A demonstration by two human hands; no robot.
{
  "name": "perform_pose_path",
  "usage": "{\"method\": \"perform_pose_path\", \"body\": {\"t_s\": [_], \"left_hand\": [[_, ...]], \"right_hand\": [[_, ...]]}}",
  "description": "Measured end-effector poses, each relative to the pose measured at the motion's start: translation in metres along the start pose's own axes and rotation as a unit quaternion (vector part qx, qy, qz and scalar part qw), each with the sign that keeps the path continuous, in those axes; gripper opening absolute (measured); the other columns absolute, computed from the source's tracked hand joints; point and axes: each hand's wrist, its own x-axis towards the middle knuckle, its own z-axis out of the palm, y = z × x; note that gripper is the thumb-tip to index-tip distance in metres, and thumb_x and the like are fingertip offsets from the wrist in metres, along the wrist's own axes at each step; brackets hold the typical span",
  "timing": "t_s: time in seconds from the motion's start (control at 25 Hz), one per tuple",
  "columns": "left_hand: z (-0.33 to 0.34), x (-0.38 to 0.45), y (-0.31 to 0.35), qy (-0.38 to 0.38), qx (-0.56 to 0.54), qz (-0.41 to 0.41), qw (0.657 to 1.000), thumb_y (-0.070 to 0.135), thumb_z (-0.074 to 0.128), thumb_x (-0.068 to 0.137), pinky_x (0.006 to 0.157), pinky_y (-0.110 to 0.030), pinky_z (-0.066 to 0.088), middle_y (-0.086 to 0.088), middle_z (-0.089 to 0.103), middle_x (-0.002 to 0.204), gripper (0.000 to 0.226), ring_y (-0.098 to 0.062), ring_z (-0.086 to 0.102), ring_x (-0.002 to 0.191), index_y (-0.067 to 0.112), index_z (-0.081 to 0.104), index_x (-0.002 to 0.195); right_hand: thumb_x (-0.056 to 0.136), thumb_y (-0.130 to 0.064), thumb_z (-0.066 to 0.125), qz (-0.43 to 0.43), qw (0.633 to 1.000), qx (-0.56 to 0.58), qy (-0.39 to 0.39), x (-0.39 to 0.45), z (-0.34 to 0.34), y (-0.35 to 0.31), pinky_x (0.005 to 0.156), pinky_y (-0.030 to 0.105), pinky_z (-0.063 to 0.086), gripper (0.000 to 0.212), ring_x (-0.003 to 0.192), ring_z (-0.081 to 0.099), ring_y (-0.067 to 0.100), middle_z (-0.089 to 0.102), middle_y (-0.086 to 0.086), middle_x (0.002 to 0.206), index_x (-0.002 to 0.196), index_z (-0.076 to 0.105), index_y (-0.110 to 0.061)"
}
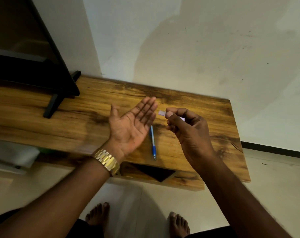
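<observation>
My left hand [130, 125] hovers palm up over the wooden table [68, 121], fingers straight and holding nothing; a gold watch is on its wrist. Just to its right, my right hand [187, 129] pinches a small flat pale purple piece [161, 112] between thumb and fingers, one end sticking out toward the left fingertips. A blue and white pen [153, 143] lies on the table between the two hands, tip toward the front edge.
A black TV [25, 54] on black feet stands at the table's left back. A white wall rises behind the table. An open compartment [154, 172] sits under the tabletop. My bare feet are on the tiled floor below.
</observation>
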Motion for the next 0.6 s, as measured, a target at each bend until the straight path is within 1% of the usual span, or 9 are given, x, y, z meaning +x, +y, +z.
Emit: {"method": "perform_pose_path", "body": {"t_s": [0.08, 0.16, 0.24, 0.28, 0.36, 0.4, 0.48, 0.52, 0.6], "left_hand": [[0.007, -0.003, -0.016, -0.048, -0.027, -0.024, 0.998, 0.093, 0.010, 0.093, 0.133, -0.038, 0.026, -0.017, 0.054, 0.166, 0.119, -0.030, 0.047, 0.159, 0.004, 0.046, 0.163], [0.011, -0.007, -0.020, -0.070, -0.048, -0.020, 0.996, 0.096, 0.011, 0.090, 0.137, -0.039, 0.017, -0.017, 0.046, 0.171, 0.124, -0.030, 0.038, 0.163, 0.003, 0.039, 0.167], [0.010, -0.006, -0.021, -0.077, -0.060, -0.011, 0.995, 0.095, 0.011, 0.091, 0.134, -0.040, 0.022, -0.016, 0.044, 0.173, 0.122, -0.029, 0.035, 0.165, 0.004, 0.037, 0.168], [0.007, -0.006, -0.021, -0.080, -0.063, -0.004, 0.995, 0.094, 0.010, 0.092, 0.130, -0.038, 0.027, -0.016, 0.043, 0.173, 0.121, -0.029, 0.034, 0.165, 0.004, 0.037, 0.168], [0.004, -0.006, -0.021, -0.098, -0.075, 0.000, 0.992, 0.091, 0.009, 0.095, 0.124, -0.034, 0.035, -0.015, 0.040, 0.175, 0.117, -0.029, 0.032, 0.166, 0.005, 0.034, 0.169], [0.005, -0.006, -0.020, -0.107, -0.080, 0.004, 0.991, 0.090, 0.008, 0.096, 0.119, -0.035, 0.044, -0.015, 0.038, 0.176, 0.115, -0.029, 0.030, 0.166, 0.004, 0.032, 0.170], [0.008, -0.008, -0.019, -0.121, -0.091, 0.010, 0.988, 0.086, 0.007, 0.099, 0.102, -0.034, 0.061, -0.016, 0.034, 0.177, 0.113, -0.030, 0.031, 0.165, 0.003, 0.030, 0.170], [0.009, -0.008, -0.019, -0.128, -0.098, 0.010, 0.987, 0.085, 0.007, 0.099, 0.096, -0.034, 0.063, -0.017, 0.033, 0.178, 0.111, -0.030, 0.032, 0.164, 0.002, 0.030, 0.170], [0.011, -0.009, -0.020, -0.133, -0.103, 0.011, 0.986, 0.084, 0.007, 0.100, 0.093, -0.033, 0.064, -0.017, 0.033, 0.177, 0.110, -0.031, 0.033, 0.164, 0.001, 0.030, 0.170]], "right_hand": [[0.098, -0.007, 0.080, -0.019, 0.997, -0.075, -0.029, -0.008, 0.007, -0.001, 0.079, 0.025, 0.062, 0.011, 0.083, 0.077, 0.012, 0.085, 0.007, 0.099, 0.109, 0.082, -0.009], [0.094, -0.008, 0.084, -0.027, 0.989, -0.141, -0.036, -0.011, 0.013, -0.002, 0.085, 0.034, 0.065, 0.017, 0.093, 0.082, 0.017, 0.085, 0.009, 0.102, 0.110, 0.078, -0.010], [0.092, -0.012, 0.087, -0.031, 0.980, -0.196, -0.032, -0.012, 0.013, -0.007, 0.090, 0.042, 0.067, 0.023, 0.100, 0.084, 0.020, 0.085, 0.007, 0.105, 0.111, 0.074, -0.013], [0.092, -0.013, 0.087, -0.035, 0.975, -0.217, -0.035, -0.012, 0.015, -0.008, 0.091, 0.042, 0.068, 0.023, 0.100, 0.084, 0.019, 0.085, 0.005, 0.105, 0.111, 0.074, -0.014], [0.094, -0.016, 0.085, -0.062, 0.960, -0.272, -0.039, -0.012, 0.018, -0.010, 0.087, 0.037, 0.069, 0.020, 0.096, 0.083, 0.011, 0.085, 0.000, 0.103, 0.111, 0.074, -0.017], [0.097, -0.016, 0.083, -0.079, 0.950, -0.301, -0.042, -0.012, 0.020, -0.010, 0.084, 0.034, 0.069, 0.018, 0.093, 0.082, 0.007, 0.084, -0.003, 0.102, 0.111, 0.073, -0.017], [0.101, -0.016, 0.078, -0.114, 0.931, -0.343, -0.044, -0.013, 0.024, -0.010, 0.078, 0.030, 0.067, 0.015, 0.088, 0.079, 0.007, 0.080, -0.007, 0.101, 0.113, 0.070, -0.016], [0.103, -0.016, 0.076, -0.133, 0.921, -0.362, -0.044, -0.013, 0.024, -0.010, 0.077, 0.029, 0.066, 0.015, 0.088, 0.078, 0.007, 0.079, -0.009, 0.101, 0.115, 0.068, -0.016], [0.105, -0.013, 0.072, -0.179, 0.898, -0.400, -0.046, -0.014, 0.026, -0.012, 0.076, 0.019, 0.061, 0.018, 0.090, 0.075, 0.005, 0.076, -0.008, 0.103, 0.120, 0.064, -0.015]]}}
